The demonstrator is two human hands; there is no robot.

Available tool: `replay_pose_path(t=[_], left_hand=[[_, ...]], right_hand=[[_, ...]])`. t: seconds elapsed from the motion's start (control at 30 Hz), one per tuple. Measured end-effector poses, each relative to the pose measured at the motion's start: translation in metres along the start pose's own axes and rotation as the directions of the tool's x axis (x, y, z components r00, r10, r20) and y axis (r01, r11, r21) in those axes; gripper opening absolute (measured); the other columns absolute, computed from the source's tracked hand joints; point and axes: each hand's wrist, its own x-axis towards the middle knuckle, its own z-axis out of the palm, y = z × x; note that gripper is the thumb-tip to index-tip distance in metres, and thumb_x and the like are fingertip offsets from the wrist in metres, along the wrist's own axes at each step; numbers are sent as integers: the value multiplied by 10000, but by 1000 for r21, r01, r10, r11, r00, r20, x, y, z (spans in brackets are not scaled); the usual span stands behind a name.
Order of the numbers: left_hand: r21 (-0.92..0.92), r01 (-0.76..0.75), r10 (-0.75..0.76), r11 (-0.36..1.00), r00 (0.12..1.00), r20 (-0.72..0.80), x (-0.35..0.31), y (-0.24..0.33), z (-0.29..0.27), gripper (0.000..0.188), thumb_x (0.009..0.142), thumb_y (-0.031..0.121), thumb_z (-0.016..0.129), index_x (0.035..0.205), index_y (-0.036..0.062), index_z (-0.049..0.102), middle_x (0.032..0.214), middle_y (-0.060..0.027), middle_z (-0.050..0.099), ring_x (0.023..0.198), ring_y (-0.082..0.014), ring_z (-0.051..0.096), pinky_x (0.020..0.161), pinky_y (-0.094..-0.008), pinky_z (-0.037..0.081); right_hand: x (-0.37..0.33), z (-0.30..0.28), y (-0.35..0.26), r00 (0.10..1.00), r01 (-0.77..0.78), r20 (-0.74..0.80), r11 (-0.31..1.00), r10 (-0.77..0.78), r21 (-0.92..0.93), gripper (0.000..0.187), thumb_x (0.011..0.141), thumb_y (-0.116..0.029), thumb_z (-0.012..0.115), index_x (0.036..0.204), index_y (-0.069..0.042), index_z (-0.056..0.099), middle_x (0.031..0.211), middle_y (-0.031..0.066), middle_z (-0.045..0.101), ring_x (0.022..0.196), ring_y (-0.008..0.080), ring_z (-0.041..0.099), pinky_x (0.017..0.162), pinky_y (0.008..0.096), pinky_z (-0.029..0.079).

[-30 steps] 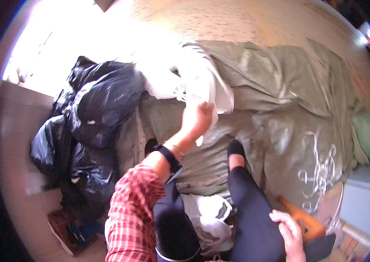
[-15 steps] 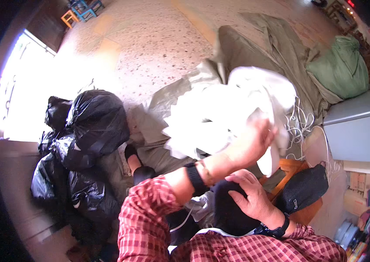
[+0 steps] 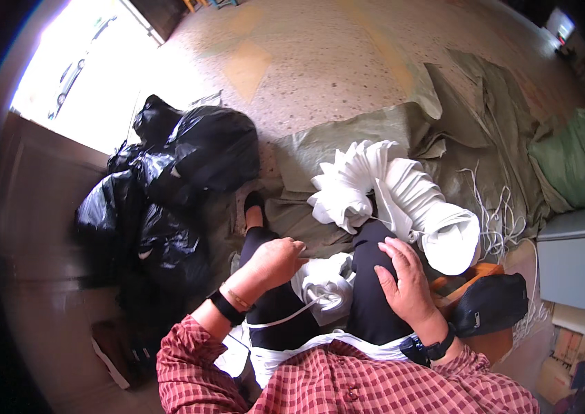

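Note:
My left hand (image 3: 275, 263) is over my left thigh, fingers curled together; whatever they hold, if anything, is hidden. Beside it, between my legs, lies a bunched white cloth (image 3: 327, 288) with a white cord (image 3: 282, 323) running across my left thigh. My right hand (image 3: 407, 284) rests on my right knee with its fingers stretched out, holding nothing I can see. Just beyond that knee, many white folded fabric pieces (image 3: 410, 185) lie packed in a curved, fanned row. The row's near right end (image 3: 450, 247) hangs close to my right hand.
Black plastic bags (image 3: 213, 148) are heaped at the left by the bright doorway. An olive tarp (image 3: 348, 134) covers the floor ahead. To the right are tangled white cords (image 3: 503, 224), a green sack (image 3: 575, 162), a black zipped pouch (image 3: 491, 303) on a wooden seat, and a grey box-like unit (image 3: 579, 252).
My left hand has moved back and left, from above the white fabric pieces to over my left thigh. My right hand stays on my knee. The view has shifted.

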Motion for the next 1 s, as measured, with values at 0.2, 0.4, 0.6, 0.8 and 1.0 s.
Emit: replay_pose_path(t=[0.2,0.4,0.6,0.8,1.0], left_hand=[[-189,-183,132,965,959,-252,39,-104,8,227,893,231,614,820,18,638,812,-138,635,788,-348,627,716,-416,516],[-225,5,-98,974,909,-405,135,-295,77,212,912,229,613,955,41,700,722,-65,676,666,-225,651,673,-371,531],[-853,354,-668,382,744,9,226,-236,91,464,893,320,678,1133,-60,566,740,-107,660,609,-183,645,497,-312,498],[-879,417,-646,230,741,183,260,-254,163,603,856,336,721,1239,-64,482,854,-142,670,644,-218,687,462,-320,493],[-967,91,-691,239,715,-104,286,-247,135,240,941,215,610,978,-20,644,717,-108,644,573,-199,664,446,-350,478]], right_hand=[[21,-16,14,930,-363,131,807,343,466,181,990,-151,587,1075,-8,659,994,55,678,988,141,618,914,280,471],[89,20,106,908,-416,194,861,372,294,192,944,-117,620,1079,19,637,948,73,682,869,120,629,804,277,504],[85,78,183,726,-548,550,831,413,99,272,922,-124,616,1167,-4,625,1060,118,676,1005,185,632,886,317,496],[90,139,233,606,-368,613,862,507,-348,544,905,-258,642,1331,45,492,1255,251,601,1208,359,574,1024,374,450],[128,142,239,444,-525,677,783,587,-335,386,850,-258,653,1096,38,633,1015,212,683,943,339,653,835,392,504]])
